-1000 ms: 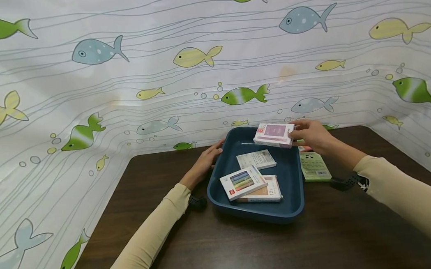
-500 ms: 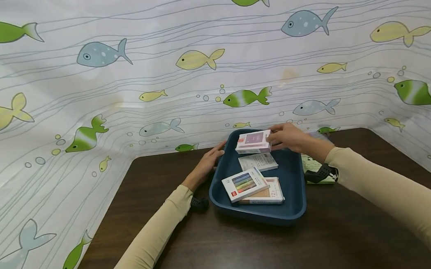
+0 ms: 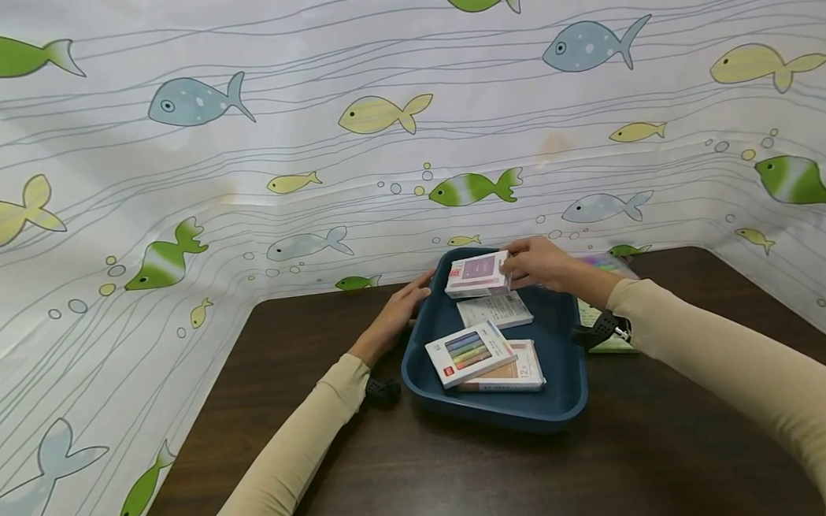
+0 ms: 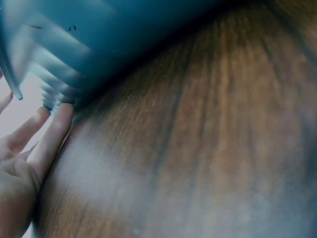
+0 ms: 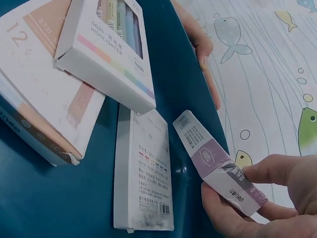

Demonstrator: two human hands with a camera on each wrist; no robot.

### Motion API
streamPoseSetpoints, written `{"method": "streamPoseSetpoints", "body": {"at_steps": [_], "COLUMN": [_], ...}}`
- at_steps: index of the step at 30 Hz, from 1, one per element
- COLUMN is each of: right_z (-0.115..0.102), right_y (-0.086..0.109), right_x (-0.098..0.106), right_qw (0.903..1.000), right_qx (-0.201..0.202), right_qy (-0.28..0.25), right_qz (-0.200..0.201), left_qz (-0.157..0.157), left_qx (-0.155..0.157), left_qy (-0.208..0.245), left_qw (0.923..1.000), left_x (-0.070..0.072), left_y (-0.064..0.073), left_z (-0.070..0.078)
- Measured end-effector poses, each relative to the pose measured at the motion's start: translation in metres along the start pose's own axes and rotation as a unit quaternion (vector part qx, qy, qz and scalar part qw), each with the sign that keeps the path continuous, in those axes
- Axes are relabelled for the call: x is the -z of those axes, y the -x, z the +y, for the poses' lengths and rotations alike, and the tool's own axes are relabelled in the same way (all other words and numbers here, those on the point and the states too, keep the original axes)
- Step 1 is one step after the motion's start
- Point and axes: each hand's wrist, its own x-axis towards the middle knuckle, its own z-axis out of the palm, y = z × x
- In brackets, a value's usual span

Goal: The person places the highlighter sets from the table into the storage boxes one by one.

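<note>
My right hand [image 3: 543, 266] pinches a purple-and-white box [image 3: 476, 276] between thumb and fingers at one end. The box is over the far left part of a blue plastic bin [image 3: 494, 417]. Straight fingers of my left hand [image 3: 397, 316] touch the outside of the bin's left wall, low down in the left wrist view. Below the held box lies a white printed box [image 5: 143, 173]. Nearer me, a box of highlighters [image 5: 106, 54] with a window rests across an orange-and-white box [image 5: 44, 84] marked 12.
To the bin's right, partly behind my right forearm, lie a green printed pack [image 3: 613, 347] and a clear pack with coloured items [image 3: 601, 261]. A dark wooden table [image 3: 413, 487] carries everything. A fish-patterned sheet [image 3: 343, 49] rises behind and at both sides.
My right hand has carried the purple-and-white box leftward from the bin's right rim to its far left part. The left hand stays at the bin's left wall.
</note>
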Motion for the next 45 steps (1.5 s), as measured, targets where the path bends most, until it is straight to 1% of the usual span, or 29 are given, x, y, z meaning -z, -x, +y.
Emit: {"method": "streamPoseSetpoints", "body": {"at_steps": [1,4,7,9,12,17,22,26,30,38,43,45], "right_z": [0.0,-0.003,-0.01,-0.015,-0.017,-0.015,-0.012,-0.009,-0.005,0.012,0.027,0.032], "right_y": [-0.001,0.0,0.005,0.009,0.012,0.014,0.016,0.018,0.022,0.032,0.036,0.036], "right_x": [0.001,0.002,0.003,0.004,0.007,0.018,0.032,0.044,0.055,0.084,0.102,0.107], "right_qw": [0.9999,0.9979,0.9923,0.9894,0.987,0.986,0.9861,0.9827,0.9793,0.9761,0.97,0.9673], "right_qx": [0.005,0.017,0.037,0.048,0.066,0.076,0.077,0.073,0.069,0.064,0.056,0.059], "right_qy": [0.01,0.062,0.117,0.137,0.147,0.145,0.134,0.149,0.165,0.175,0.202,0.215], "right_qz": [-0.003,-0.008,-0.011,-0.007,0.004,0.032,0.061,0.082,0.094,0.112,0.123,0.121], "left_qz": [0.0,-0.001,-0.002,-0.003,-0.003,-0.008,-0.006,-0.006,-0.007,-0.012,-0.009,-0.008], "left_qx": [0.0,0.001,0.003,0.003,0.0,-0.004,-0.002,-0.005,-0.006,-0.007,-0.008,-0.009], "left_qy": [0.001,0.0,0.001,0.002,0.003,-0.001,0.003,0.002,0.001,0.007,0.001,0.002], "left_qw": [1.0,1.0,1.0,1.0,1.0,1.0,1.0,1.0,1.0,0.9999,0.9999,0.9999], "left_x": [0.0,0.0,-0.001,-0.001,0.0,0.0,-0.001,-0.001,-0.001,-0.003,-0.002,-0.001], "left_y": [0.0,0.001,0.001,0.001,0.002,0.003,0.003,0.002,0.002,0.003,0.004,0.004], "left_z": [0.0,0.001,0.002,0.003,0.003,0.002,0.002,0.002,0.002,0.003,0.001,0.001]}}
